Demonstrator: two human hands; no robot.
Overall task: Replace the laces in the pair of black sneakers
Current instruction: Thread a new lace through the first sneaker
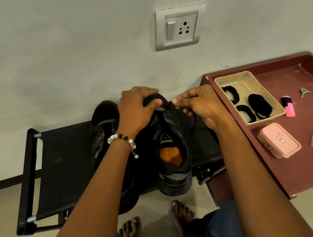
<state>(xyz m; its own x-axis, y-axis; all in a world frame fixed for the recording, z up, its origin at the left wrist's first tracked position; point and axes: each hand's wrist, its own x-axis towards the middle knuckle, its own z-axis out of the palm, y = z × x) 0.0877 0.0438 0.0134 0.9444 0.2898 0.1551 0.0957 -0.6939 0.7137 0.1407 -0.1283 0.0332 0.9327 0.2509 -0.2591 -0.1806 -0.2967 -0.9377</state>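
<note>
Maroon tray [306, 165] w/ spare laces [260, 105] sits right; left hand [137, 109] grips sneaker [171, 153] toe, right hand [197, 105] pinches lace [194, 122].

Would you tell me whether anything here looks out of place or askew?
Mostly no. The right-hand sneaker overhangs the front edge of the black rack with its heel past the frame, so it could tip. The left hand steadies its toe and the right hand pinches a black lace. Nothing looks spilled or damaged.
</note>
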